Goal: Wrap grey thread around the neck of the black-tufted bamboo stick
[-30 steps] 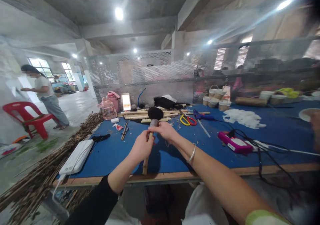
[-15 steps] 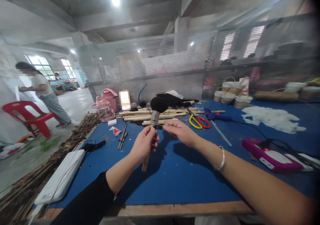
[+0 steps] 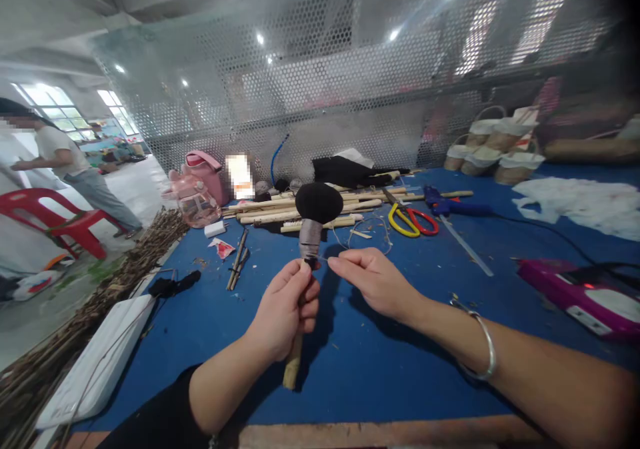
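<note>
My left hand (image 3: pixel 287 306) is closed around a wooden stick (image 3: pixel 292 368), held upright over the blue table. At the stick's top sits a round black cloth-covered head (image 3: pixel 319 202). Grey thread is wound in a band (image 3: pixel 311 236) just below that head. Between thumb and finger, my right hand (image 3: pixel 375 279) pinches a thin grey thread (image 3: pixel 323 258) that runs to the wrapped neck. Behind the hands, a loose loop of thread (image 3: pixel 387 232) lies on the table.
Peeled sticks (image 3: pixel 265 212) lie across the back. Scissors (image 3: pixel 411 221) and a blue glue gun (image 3: pixel 450 202) lie to the right, near a purple power strip (image 3: pixel 575 296). A white power bank (image 3: pixel 100 362) lies at left. A person (image 3: pixel 60 156) stands beyond a red chair (image 3: pixel 60 219).
My view has tilted down and closer. Both hands stay at the stick's neck, with the thread still pinched in my right hand.
</note>
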`<control>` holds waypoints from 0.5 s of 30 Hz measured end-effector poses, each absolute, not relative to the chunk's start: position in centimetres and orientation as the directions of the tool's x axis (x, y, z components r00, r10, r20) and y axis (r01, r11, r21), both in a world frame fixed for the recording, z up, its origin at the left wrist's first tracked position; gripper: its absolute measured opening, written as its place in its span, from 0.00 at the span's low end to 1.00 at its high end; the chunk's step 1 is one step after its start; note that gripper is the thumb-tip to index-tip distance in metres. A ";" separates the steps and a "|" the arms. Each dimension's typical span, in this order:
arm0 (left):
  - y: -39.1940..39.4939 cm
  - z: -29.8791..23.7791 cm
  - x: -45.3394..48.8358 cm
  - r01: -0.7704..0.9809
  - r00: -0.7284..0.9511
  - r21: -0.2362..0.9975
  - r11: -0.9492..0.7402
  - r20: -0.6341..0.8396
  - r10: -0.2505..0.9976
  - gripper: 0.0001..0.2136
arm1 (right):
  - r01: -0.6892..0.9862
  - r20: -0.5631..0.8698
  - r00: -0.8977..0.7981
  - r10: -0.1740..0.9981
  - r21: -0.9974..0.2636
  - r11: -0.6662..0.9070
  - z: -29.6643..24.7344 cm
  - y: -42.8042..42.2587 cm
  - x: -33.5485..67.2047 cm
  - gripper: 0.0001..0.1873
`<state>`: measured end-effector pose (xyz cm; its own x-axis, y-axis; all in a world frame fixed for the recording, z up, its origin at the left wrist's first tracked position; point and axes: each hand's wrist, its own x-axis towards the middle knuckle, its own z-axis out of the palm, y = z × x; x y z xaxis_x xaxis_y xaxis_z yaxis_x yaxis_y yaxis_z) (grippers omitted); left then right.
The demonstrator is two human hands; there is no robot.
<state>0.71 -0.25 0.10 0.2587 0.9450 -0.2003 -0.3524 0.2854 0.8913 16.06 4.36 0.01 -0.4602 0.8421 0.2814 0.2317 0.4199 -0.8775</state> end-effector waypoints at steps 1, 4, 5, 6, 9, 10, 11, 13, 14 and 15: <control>-0.3 0.2 0.7 -0.369 0.270 0.881 0.296 -0.204 0.941 0.09 | 0.234 0.272 -0.461 0.845 -0.881 0.412 0.0 4.4 16.0 0.24; -0.6 0.3 0.5 -0.405 0.310 0.859 0.313 -0.193 0.931 0.10 | 0.228 0.246 -0.465 0.850 -0.895 0.384 -0.2 4.7 16.1 0.24; -0.7 0.3 0.4 -0.412 0.321 0.854 0.317 -0.190 0.928 0.10 | 0.222 0.242 -0.468 0.850 -0.899 0.378 -0.3 4.8 16.2 0.24; -0.7 0.2 0.3 -0.418 0.332 0.849 0.323 -0.188 0.924 0.10 | 0.214 0.241 -0.474 0.847 -0.901 0.376 -0.3 4.9 16.3 0.25; -0.8 0.0 0.2 -0.427 0.368 0.848 0.315 -0.155 0.917 0.08 | 0.181 0.242 -0.500 0.832 -0.910 0.373 -0.5 5.1 16.6 0.25; -0.7 -0.1 0.2 -0.426 0.374 0.857 0.290 -0.125 0.919 0.08 | 0.165 0.239 -0.505 0.830 -0.917 0.364 -0.5 5.1 16.6 0.25; -0.7 -0.3 0.2 -0.420 0.375 0.870 0.259 -0.093 0.922 0.07 | 0.143 0.234 -0.514 0.825 -0.925 0.351 -0.5 5.1 16.7 0.25; -0.5 -0.6 0.3 -0.407 0.378 0.886 0.220 -0.056 0.924 0.08 | 0.086 0.216 -0.554 0.804 -0.946 0.313 -0.6 5.0 16.7 0.23; -0.5 -0.7 0.3 -0.403 0.384 0.887 0.225 -0.060 0.922 0.08 | 0.063 0.211 -0.570 0.794 -0.952 0.299 -0.6 5.0 16.7 0.23; -0.4 -0.8 0.4 -0.402 0.392 0.882 0.247 -0.078 0.917 0.09 | 0.054 0.211 -0.577 0.789 -0.954 0.294 -0.6 4.9 16.7 0.23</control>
